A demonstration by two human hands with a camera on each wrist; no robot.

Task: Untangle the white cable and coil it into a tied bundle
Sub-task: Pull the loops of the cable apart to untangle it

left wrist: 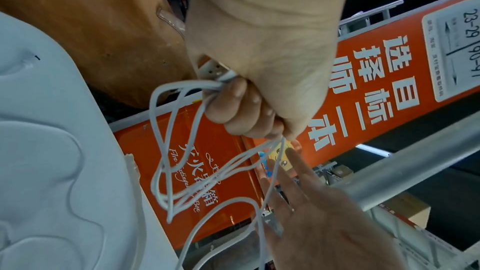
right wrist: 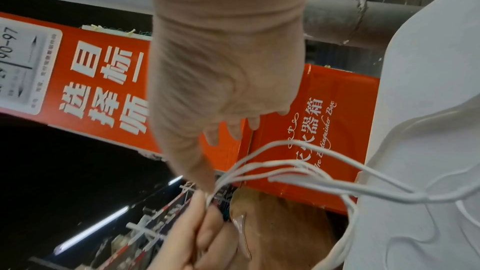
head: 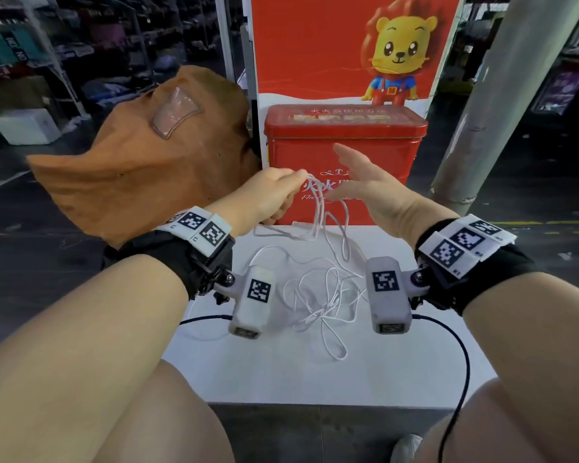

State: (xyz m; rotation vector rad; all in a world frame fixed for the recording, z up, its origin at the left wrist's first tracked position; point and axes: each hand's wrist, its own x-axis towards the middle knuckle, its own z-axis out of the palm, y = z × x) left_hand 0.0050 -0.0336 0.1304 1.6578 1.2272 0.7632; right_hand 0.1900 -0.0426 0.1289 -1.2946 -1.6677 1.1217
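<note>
Cable (head: 318,289) lies partly in a loose tangle on the white table (head: 381,372), several strands rising steeply to the left hand (head: 271,192), which pinches them bunched in curled fingers, plug end (left wrist: 215,71) poking out beside the knuckles. Right hand (head: 368,188) hovers just beside with fingers straight and spread, thumb tip touching the strands. Red box (head: 345,155) stands behind.

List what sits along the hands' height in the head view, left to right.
Brown fabric bag → left hand gripping the white cable → right hand, fingers spread → grey pole.
</note>
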